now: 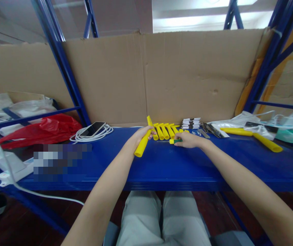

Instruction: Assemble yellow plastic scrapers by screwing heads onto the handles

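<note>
My left hand (pixel 146 132) is closed round a yellow tapered plastic handle (pixel 141 145), its wide round end tilted down toward me and its narrow end up. My right hand (pixel 186 139) is closed on a green and yellow screwdriver (pixel 172 141); a thin shaft seems to point left, low over the shelf. Just behind my hands lies a row of several similar yellow handles (pixel 165 132), wide ends toward me. A flat metal strip (pixel 203 133) lies to the right of my right hand, near a stack of small black and white packs (pixel 191 123).
The blue shelf (pixel 151 171) is backed by cardboard (pixel 187 75). At left are a phone (pixel 95 128) on a coiled white cable (pixel 77 137), a red plastic bag (pixel 46 130) and a white power strip (pixel 15 171). Larger yellow handles (pixel 267 142) lie at right.
</note>
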Demonstrator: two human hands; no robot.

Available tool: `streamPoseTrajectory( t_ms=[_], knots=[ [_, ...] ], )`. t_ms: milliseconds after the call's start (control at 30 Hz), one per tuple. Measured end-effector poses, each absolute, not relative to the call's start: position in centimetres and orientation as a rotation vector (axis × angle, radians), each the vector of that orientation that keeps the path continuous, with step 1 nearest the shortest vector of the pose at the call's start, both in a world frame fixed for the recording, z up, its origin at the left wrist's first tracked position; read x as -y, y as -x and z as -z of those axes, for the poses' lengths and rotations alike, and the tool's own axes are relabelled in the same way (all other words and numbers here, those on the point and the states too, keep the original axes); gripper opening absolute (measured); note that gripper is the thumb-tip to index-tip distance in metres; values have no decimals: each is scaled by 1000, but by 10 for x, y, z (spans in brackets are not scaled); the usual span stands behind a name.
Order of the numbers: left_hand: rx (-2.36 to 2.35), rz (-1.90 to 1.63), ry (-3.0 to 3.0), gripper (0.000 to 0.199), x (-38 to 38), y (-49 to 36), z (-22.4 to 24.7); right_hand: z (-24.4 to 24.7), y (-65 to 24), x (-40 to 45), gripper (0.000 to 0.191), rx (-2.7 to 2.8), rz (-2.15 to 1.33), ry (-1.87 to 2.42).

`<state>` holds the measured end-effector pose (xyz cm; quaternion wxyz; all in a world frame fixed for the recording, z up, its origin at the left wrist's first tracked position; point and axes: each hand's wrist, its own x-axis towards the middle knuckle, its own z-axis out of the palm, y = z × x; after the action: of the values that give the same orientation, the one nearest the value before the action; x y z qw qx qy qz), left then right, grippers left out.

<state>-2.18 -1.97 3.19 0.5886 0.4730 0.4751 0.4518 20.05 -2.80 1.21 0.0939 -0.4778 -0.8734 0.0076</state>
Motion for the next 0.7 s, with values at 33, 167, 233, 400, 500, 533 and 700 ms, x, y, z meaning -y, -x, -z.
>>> streamPoseTrajectory(
  t_ms=[33, 167, 233, 400, 500, 533, 700],
  knots=[
    [-1099, -1058, -1106, 17, 19, 22, -31, -13, -203, 27, 16, 2551, -17, 1422],
    [-1029, -1052, -1090, 23, 16, 22, -29, -16, -212, 22, 13, 2414, -1, 1427],
    [-969, -1079, -1062, 25, 17, 21, -29, -17, -214, 20, 12, 2369, 4, 1429],
    [-954, -1330, -1004, 17, 17, 19, -29, -16, -218, 18, 11, 2307, 22, 1437],
    [-1034, -1424, -942, 9, 15, 20, -29, -17, -219, 17, 13, 2277, 51, 1467],
    [-1059, -1432, -920, 7, 14, 21, -29, -17, -220, 17, 14, 2266, 58, 1478],
    [-1115, -1401, -935, 17, 10, 21, -26, -17, -221, 16, 16, 2233, 70, 1484]
  ],
)
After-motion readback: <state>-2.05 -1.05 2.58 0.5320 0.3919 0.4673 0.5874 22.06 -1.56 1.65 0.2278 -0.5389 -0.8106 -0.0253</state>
